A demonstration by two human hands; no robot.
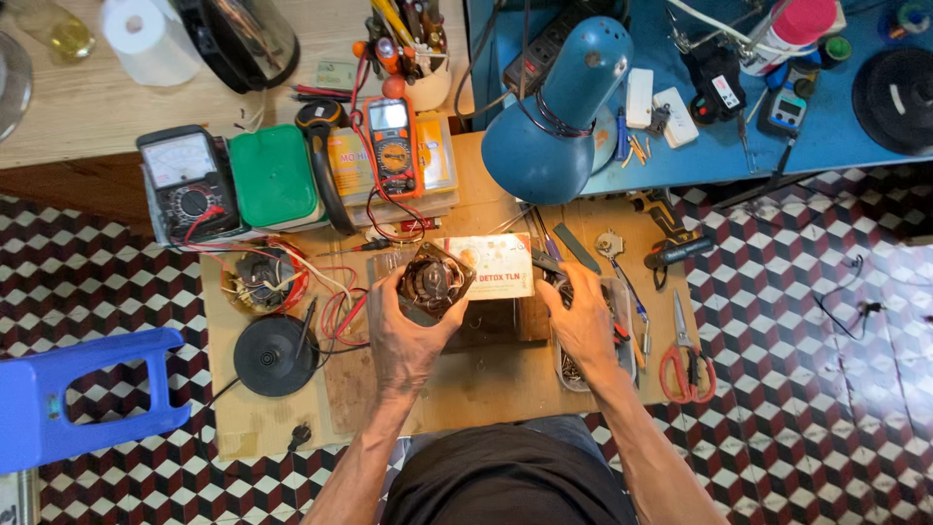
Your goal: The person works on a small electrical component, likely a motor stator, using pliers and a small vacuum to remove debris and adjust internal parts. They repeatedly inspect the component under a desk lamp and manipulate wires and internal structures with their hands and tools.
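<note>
My left hand [403, 335] grips a small electric motor [433, 281] with copper windings, holding it upright over the low wooden work board [486, 379]. My right hand [581, 316] rests on a clear plastic tray of small parts [622, 301], its fingers touching a dark tool at the tray's top edge; whether it grips the tool I cannot tell. A cream-coloured cardboard box [501, 264] lies between the two hands, just behind the motor.
A blue desk lamp [554, 117] hangs over the board's back. An orange multimeter [394, 146], an analog meter [187, 180] and a green box [274, 175] stand at back left. A black round base [274, 355], red-handled scissors [685, 365] and a blue stool [78, 394] flank the board.
</note>
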